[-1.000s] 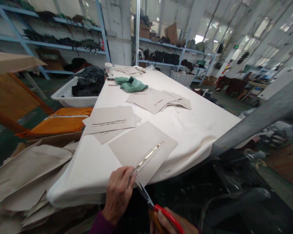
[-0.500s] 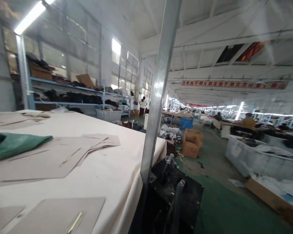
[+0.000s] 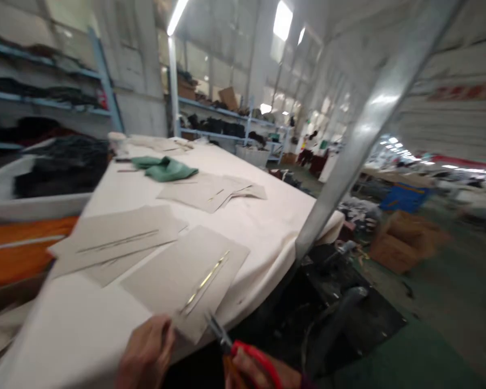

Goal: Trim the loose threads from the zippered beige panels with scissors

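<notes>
My right hand [image 3: 255,370] is closed around a pair of scissors [image 3: 222,335] with red handles, blades pointing up and left. Their tips are beside the near corner of a flat beige panel [image 3: 186,265]. A narrow slit and a shiny yellow strip [image 3: 206,281] run across that panel. At its near left edge is my left hand [image 3: 148,351], blurred, with curled fingers; whatever they may pinch is hidden. More beige panels [image 3: 117,237] with slits lie overlapped to the left. Farther back, a green cloth [image 3: 166,168] rests crumpled near another stack of panels [image 3: 214,192].
A cream cloth covers the table [image 3: 283,210]. A slanted metal post [image 3: 360,135] rises at its right edge, beside a black box [image 3: 348,308]. Bins with dark [image 3: 65,165] and orange cloth [image 3: 24,248] stand left. A cardboard box [image 3: 405,237] sits on the floor.
The view has swung left and down, so the post and floor boxes appear farther right. Both my hands and the scissors have come into view at the bottom.
</notes>
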Motion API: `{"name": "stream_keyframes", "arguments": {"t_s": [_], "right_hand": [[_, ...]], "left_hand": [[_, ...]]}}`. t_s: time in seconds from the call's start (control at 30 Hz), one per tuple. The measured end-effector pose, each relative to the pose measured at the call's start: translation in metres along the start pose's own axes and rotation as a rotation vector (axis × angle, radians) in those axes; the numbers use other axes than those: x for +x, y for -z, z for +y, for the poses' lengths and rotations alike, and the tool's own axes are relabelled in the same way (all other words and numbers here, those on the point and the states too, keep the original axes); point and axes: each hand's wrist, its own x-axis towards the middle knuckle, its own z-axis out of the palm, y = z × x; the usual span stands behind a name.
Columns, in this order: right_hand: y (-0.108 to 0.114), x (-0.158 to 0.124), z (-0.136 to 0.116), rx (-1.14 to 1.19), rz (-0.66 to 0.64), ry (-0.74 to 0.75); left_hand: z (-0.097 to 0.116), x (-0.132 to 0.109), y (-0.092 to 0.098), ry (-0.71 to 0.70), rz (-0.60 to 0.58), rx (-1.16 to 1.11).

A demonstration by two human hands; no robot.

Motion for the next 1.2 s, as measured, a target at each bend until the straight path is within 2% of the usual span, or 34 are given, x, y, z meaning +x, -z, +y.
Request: {"name": "stream_keyframes", "arguments": {"t_s": [0.1,0.17,0.23,0.4,0.53,0.63,0.83,1.2], "right_hand": [[-0.015,0.020,0.023,0.188,-0.159,-0.072],[-0.020,0.026,0.028,0.256,-0.209,-0.085],[-0.021,0.029,0.027,0.268,-0.230,-0.081],[-0.020,0.041,0.025,0.291,-0.229,-0.123],[-0.020,0.050,0.028,0.290,-0.246,-0.112],[-0.018,0.055,0.027,0.240,-0.254,-0.088],[-0.013,0.062,0.019,0.193,-0.275,-0.103],[-0.019,0.080,0.024,0.085,-0.185,-0.057]], "left_hand": [[-0.009,-0.023,0.017,0.145,-0.072,0.161],[-0.008,-0.021,0.020,0.216,-0.069,0.167],[-0.005,-0.014,0.018,0.223,-0.078,0.105],[0.003,-0.002,0.004,0.167,-0.172,0.034],[0.006,0.000,-0.006,0.158,-0.278,0.194],[0.007,0.002,-0.008,0.154,-0.309,0.310],[0.004,0.003,-0.009,0.177,-0.281,0.332],[0.002,0.001,-0.008,0.167,-0.254,0.200]]}}
